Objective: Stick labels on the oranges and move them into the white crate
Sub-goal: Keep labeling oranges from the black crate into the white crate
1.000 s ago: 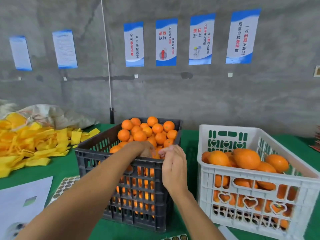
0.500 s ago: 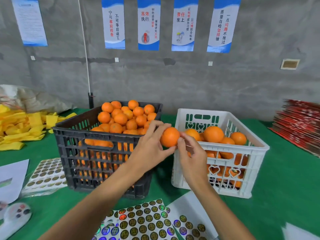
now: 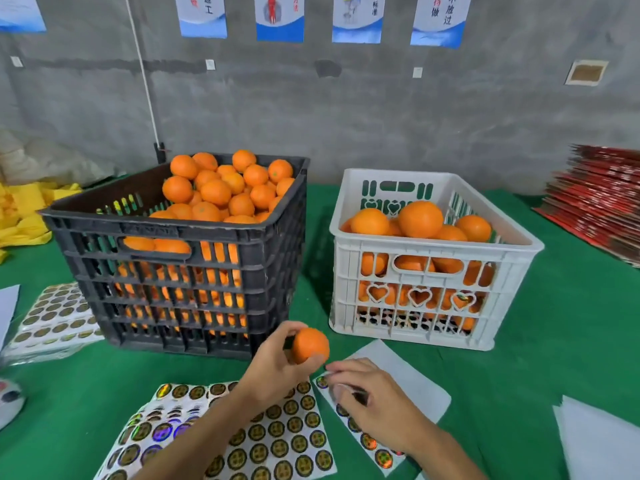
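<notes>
My left hand [image 3: 273,368] holds one orange [image 3: 310,344] just in front of the black crate [image 3: 180,233], above the label sheets [image 3: 277,441]. My right hand [image 3: 374,403] is lower and to the right. Its curled fingers and thumb pinch at a round label at the top end of a narrow label strip [image 3: 377,452]. The black crate is piled high with oranges [image 3: 221,188]. To its right stands the white crate [image 3: 433,268], partly filled with oranges [image 3: 420,220].
Everything stands on a green cloth [image 3: 554,341]. More label sheets [image 3: 52,320] lie left of the black crate. White backing papers [image 3: 602,441] lie at the right front. Red flat cartons [image 3: 602,202] are stacked far right, and yellow material [image 3: 24,209] lies far left.
My left hand brought the orange out of the black crate and down to the table front. My right hand left the orange and dropped onto the label strip. The view tilted downward.
</notes>
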